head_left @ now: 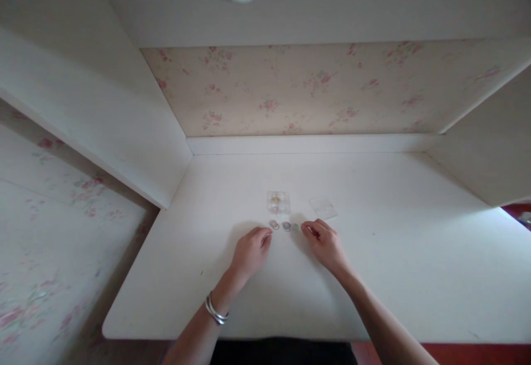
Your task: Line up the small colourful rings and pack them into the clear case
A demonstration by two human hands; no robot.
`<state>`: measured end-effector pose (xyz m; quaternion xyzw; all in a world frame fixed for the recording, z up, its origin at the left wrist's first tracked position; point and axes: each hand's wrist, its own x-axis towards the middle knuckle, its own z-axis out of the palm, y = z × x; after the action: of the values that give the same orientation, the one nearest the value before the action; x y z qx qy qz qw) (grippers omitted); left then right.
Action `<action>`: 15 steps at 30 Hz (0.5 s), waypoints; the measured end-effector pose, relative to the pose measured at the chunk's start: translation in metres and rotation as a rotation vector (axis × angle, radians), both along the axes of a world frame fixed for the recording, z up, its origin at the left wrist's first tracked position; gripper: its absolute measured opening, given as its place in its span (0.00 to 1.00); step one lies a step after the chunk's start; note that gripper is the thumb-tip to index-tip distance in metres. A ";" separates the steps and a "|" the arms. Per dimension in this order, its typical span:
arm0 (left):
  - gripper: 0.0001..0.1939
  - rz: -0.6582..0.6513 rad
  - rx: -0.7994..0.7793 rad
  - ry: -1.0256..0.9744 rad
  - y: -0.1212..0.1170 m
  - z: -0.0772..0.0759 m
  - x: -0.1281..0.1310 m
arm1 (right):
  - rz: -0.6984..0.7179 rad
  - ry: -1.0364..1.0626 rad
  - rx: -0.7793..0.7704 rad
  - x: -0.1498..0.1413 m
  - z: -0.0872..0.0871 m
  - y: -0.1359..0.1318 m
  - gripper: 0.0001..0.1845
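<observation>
"So, how are the two bare hands sitting over the broad white desk (394, 287)?"

"The left hand (250, 249), its wrist wearing a shiny silver-coloured bangle (216, 311), is holding its fingers curled, with a narrow grip between thumb and forefinger."

"Is it gripping anything?"

"I'm not managing to tell; the fingertips are showing too small."

"And the right hand (327, 245)?"

"It's pointing inward with curled fingers, the thumb sitting near the forefinger. Again, I can't tell whether it's pinching something."

"What's lying between them?"

"Small pinkish ring-like pieces (272, 223) are lying nearest the left fingertips, a small round grey piece (286, 225) is sitting mid-row, and a small pale greenish piece (295, 227) is lying just beside the right fingertips."

"Beyond those?"

"A small clear plastic box with compartments (282, 202) is standing just behind the row, holding yellowish and pinkish bits. To its right, a flat clear plastic square (322, 207) is lying askew."
</observation>
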<state>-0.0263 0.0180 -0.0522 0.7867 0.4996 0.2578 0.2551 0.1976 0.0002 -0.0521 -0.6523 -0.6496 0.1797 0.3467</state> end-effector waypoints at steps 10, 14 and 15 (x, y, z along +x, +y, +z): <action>0.12 -0.152 0.184 0.309 0.026 0.007 0.009 | -0.077 0.082 0.010 0.003 -0.018 -0.016 0.18; 0.12 -0.168 0.176 0.310 0.036 0.010 0.010 | -0.059 0.101 0.003 0.004 -0.017 -0.015 0.17; 0.12 -0.172 0.171 0.317 0.037 0.010 0.010 | -0.055 0.101 0.002 0.005 -0.017 -0.015 0.17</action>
<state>-0.0164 0.0551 -0.0417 0.8759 0.4409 0.1495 0.1268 0.2023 -0.0145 -0.0694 -0.6597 -0.6133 0.2021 0.3845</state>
